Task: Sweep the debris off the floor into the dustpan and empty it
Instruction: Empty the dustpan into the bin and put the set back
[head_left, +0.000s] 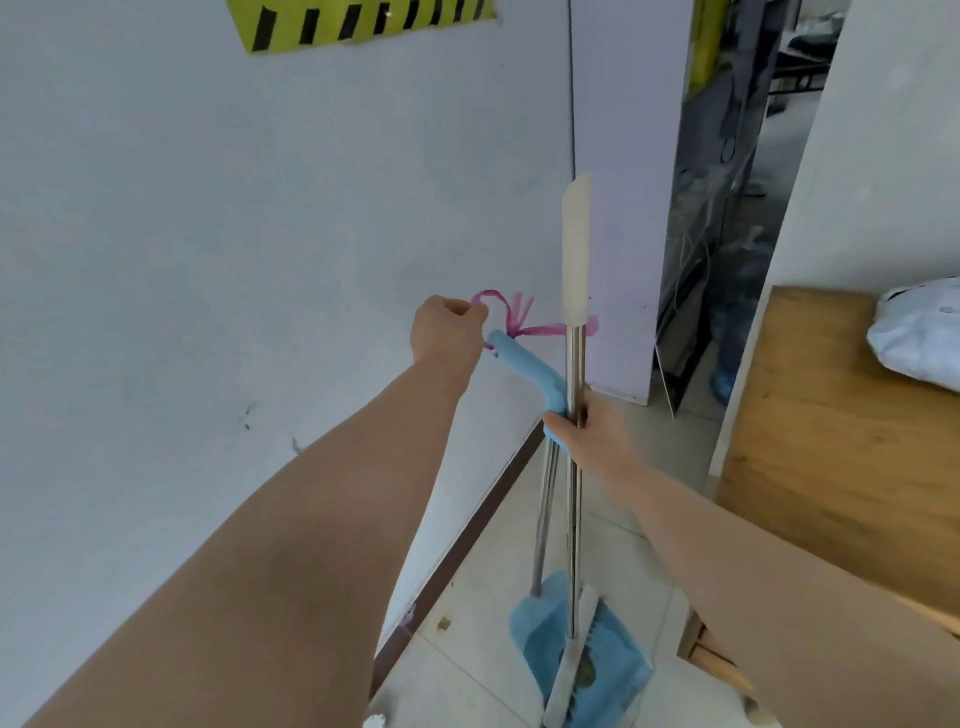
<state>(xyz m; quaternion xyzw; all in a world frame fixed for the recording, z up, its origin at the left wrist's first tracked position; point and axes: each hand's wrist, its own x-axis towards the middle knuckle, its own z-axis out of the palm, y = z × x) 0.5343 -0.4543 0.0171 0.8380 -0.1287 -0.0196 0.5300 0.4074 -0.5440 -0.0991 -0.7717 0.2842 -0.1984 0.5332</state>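
Nearest, the blue dustpan (535, 634) stands on the tiled floor (467, 675) beside the left wall (208, 208), with the broom head (569, 670) resting inside it. I cannot tell whether the dark patch in the pan is debris.

Further up, my right hand (587, 436) is curled round the steel broom pole (575, 364), where the bend of the dustpan handle (524, 369) meets it. It appears to grip both.

My left hand (447, 332) pinches a pink string (519, 317) that loops from the handle's tip to the pole.

To the right is a wooden table (831, 415) carrying a white bag (919, 338). Far up the wall is hazard tape (363, 21).

Assessment: the task is at its outset. The tools look tied together, so I judge untying comes first. Sweeping, collecting and emptying are all outstanding.
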